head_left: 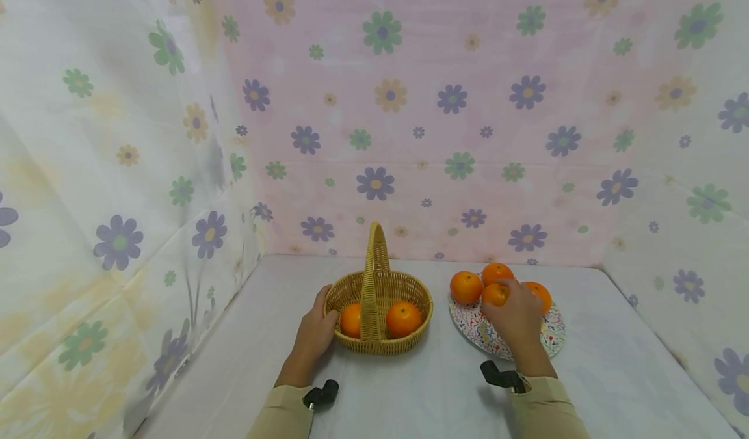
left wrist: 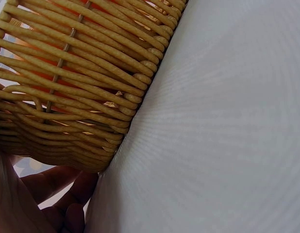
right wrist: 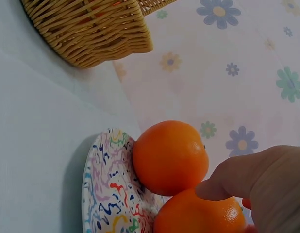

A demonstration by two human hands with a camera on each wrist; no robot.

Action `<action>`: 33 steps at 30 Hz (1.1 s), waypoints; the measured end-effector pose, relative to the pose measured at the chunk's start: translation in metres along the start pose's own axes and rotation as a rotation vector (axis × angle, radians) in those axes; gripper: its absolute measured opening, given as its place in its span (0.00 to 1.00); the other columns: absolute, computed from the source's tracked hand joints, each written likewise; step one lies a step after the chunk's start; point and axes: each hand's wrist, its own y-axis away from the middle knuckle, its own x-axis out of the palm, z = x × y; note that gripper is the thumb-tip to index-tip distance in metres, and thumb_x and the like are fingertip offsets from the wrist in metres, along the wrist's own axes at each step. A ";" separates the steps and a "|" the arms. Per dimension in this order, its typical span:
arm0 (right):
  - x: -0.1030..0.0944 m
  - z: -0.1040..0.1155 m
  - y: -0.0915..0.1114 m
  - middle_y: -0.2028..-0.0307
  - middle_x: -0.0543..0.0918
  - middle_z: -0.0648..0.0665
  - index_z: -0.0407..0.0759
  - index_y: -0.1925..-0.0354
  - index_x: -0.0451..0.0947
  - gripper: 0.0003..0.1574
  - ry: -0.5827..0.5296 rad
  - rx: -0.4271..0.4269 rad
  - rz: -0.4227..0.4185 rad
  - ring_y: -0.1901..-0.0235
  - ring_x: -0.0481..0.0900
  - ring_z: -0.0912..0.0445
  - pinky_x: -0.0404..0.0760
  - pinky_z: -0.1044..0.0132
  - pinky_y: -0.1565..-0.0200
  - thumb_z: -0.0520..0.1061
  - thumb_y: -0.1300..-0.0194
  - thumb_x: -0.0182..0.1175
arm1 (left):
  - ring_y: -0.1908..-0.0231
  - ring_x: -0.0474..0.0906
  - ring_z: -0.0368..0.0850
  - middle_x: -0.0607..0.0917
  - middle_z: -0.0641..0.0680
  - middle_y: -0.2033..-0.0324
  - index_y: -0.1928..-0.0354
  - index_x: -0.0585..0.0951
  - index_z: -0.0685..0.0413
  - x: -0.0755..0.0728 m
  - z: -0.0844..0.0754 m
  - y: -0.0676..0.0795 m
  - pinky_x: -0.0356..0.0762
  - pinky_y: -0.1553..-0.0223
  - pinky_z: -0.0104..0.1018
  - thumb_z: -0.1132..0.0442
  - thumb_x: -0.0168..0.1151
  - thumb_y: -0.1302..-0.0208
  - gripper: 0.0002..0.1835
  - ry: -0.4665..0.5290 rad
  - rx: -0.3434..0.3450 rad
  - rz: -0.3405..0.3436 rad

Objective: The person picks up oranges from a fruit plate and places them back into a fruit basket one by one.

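Observation:
A woven basket (head_left: pixel 425 309) with a tall arched handle stands on the table, two oranges (head_left: pixel 404 319) inside it. My left hand (head_left: pixel 316 327) holds its left side; in the left wrist view the fingers (left wrist: pixel 53 182) curl round the wicker wall (left wrist: pixel 67 92). On the right is a plate (head_left: pixel 468 325) with a multicoloured squiggle pattern, bearing several oranges (head_left: pixel 466 287). My right hand (head_left: pixel 517 315) grips one orange (head_left: pixel 495 294) among them, thumb across it in the right wrist view, where a second orange (right wrist: pixel 170 158) touches it. The far fingers are mostly hidden.
The white table (head_left: pixel 409 397) meets a flower-printed cloth backdrop (head_left: pixel 421 127) at the back, with similar cloth on the left (head_left: pixel 146 185) and right. Between the basket and the plate lies a narrow strip of tabletop. A black device sits on each wrist.

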 end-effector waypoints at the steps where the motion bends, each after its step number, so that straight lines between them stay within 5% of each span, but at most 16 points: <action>1: 0.001 -0.001 0.000 0.39 0.77 0.28 0.35 0.32 0.71 0.43 0.002 0.005 0.003 0.40 0.68 0.31 0.70 0.29 0.39 0.49 0.41 0.70 | 0.32 0.74 0.62 0.71 0.59 0.26 0.19 0.57 0.39 0.000 0.000 0.000 0.67 0.31 0.68 0.55 0.47 0.29 0.36 0.000 0.000 0.000; 33: 0.002 0.001 0.002 0.39 0.69 0.26 0.33 0.30 0.64 0.55 0.006 0.077 0.027 0.41 0.64 0.31 0.69 0.27 0.39 0.55 0.48 0.74 | 0.30 0.72 0.63 0.71 0.58 0.25 0.20 0.57 0.37 0.001 0.002 0.000 0.65 0.30 0.68 0.55 0.47 0.28 0.35 0.002 -0.011 0.002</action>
